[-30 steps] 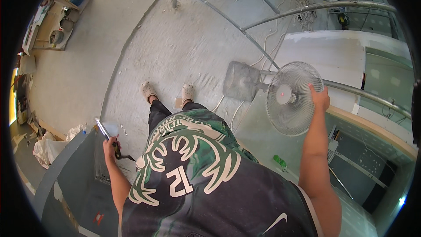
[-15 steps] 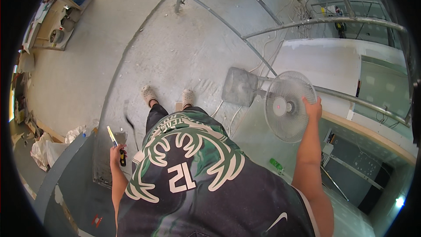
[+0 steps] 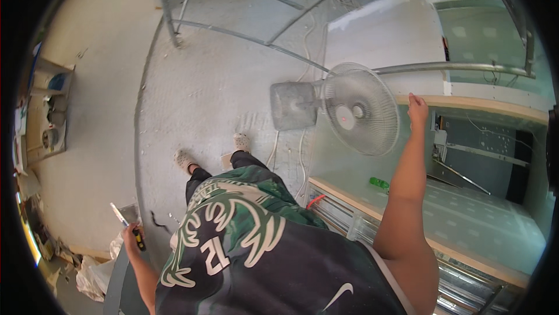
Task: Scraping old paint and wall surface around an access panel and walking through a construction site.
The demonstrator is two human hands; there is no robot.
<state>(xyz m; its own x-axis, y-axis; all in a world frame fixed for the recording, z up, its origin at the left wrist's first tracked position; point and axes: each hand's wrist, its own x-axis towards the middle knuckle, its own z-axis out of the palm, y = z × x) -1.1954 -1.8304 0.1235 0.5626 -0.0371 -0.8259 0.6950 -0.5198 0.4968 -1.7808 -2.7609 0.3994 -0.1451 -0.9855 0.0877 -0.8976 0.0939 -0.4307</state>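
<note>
My left hand (image 3: 131,239), at lower left, is closed round some tools: a long pale blade (image 3: 118,213), a wide scraper blade and a yellow-and-black handle (image 3: 138,240). My right hand (image 3: 417,108) is just right of the fan's wire cage (image 3: 361,134), apart from it, fingers curled together with nothing visible in them. The fan's square, dusty base (image 3: 285,117) shows behind its head, near white cables. My light clogs (image 3: 185,160) stand on the dusty floor (image 3: 198,93), below my dark green printed jersey.
Metal scaffold rails (image 3: 221,32) cross the top and right. Pale boards (image 3: 384,29) and a timber edge (image 3: 483,108) line the right, with a green bottle (image 3: 378,182). Shelving (image 3: 46,111) with containers stands at left; crumpled white sheeting (image 3: 93,277) lies at lower left.
My right hand has let go of the fan's cage and moved up and right of it. The view has turned, so the shelves sit lower and more metal framing shows at lower right.
</note>
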